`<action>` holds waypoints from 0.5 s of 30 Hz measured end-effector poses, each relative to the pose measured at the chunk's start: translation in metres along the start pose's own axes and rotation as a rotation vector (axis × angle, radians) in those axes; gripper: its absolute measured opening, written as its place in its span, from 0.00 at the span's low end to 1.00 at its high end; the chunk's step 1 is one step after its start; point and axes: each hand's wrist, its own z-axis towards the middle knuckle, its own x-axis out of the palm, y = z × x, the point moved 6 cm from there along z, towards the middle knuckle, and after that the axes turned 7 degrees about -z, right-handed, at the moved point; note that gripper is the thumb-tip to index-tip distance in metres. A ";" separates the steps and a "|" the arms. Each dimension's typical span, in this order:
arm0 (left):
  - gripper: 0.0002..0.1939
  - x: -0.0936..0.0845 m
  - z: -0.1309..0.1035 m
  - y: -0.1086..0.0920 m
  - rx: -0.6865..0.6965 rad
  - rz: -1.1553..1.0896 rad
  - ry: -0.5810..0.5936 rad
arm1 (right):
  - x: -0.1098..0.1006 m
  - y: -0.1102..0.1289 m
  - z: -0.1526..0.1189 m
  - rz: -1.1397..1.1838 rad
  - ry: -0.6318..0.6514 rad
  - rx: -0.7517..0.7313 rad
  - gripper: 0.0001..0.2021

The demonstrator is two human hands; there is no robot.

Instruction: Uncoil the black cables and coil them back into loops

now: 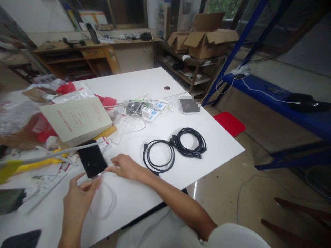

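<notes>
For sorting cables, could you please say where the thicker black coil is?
In the head view, the thicker coil lies right of centre on the white table, beside the thinner coil.

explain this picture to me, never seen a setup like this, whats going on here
There is no machine here: these are a person's own bare hands. The single picture comes from a camera worn on that person's head, looking forward and down. On the white table are a phone, two coiled black cables, a power strip and, on the left, clear plastic packaging. The left hand seems to have its grip on the end of a white cable, at the phone's near edge; whether it is plugged in I cannot tell. The right hand is beside the phone's near corner and appears to hold nothing.
</notes>
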 end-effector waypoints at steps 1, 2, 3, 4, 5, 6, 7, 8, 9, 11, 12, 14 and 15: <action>0.40 -0.001 -0.001 -0.003 0.027 0.102 0.007 | -0.012 0.002 -0.019 -0.033 -0.082 -0.044 0.18; 0.42 -0.001 -0.002 -0.004 0.038 0.182 0.016 | -0.025 0.003 -0.040 -0.060 -0.160 -0.074 0.19; 0.43 0.000 -0.005 -0.006 0.046 0.233 0.020 | -0.039 0.001 -0.061 -0.087 -0.231 -0.080 0.19; 0.43 0.001 -0.008 -0.008 0.063 0.259 0.017 | -0.055 -0.003 -0.082 -0.119 -0.301 -0.068 0.18; 0.43 0.003 -0.013 -0.011 0.094 0.270 0.008 | -0.072 -0.010 -0.102 -0.164 -0.366 -0.043 0.16; 0.42 0.005 -0.019 -0.016 0.139 0.269 -0.009 | -0.090 -0.018 -0.122 -0.220 -0.446 -0.011 0.15; 0.39 0.008 -0.027 -0.022 0.199 0.258 -0.027 | -0.109 -0.028 -0.141 -0.289 -0.545 0.022 0.15; 0.37 0.013 -0.035 -0.030 0.270 0.238 -0.041 | -0.126 -0.040 -0.159 -0.371 -0.631 0.066 0.15; 0.34 0.019 -0.043 -0.038 0.339 0.212 -0.045 | -0.142 -0.053 -0.175 -0.453 -0.696 0.121 0.16; 0.29 0.037 -0.058 -0.054 0.460 0.142 0.007 | -0.162 -0.080 -0.198 -0.607 -0.726 0.215 0.24; 0.27 0.048 -0.065 -0.062 0.517 0.094 0.057 | -0.168 -0.093 -0.206 -0.668 -0.699 0.242 0.26; 0.21 0.073 -0.079 -0.079 0.656 0.004 0.181 | -0.172 -0.116 -0.217 -0.743 -0.628 0.284 0.26; 0.18 0.086 -0.085 -0.088 0.732 -0.022 0.260 | -0.171 -0.124 -0.220 -0.768 -0.597 0.293 0.24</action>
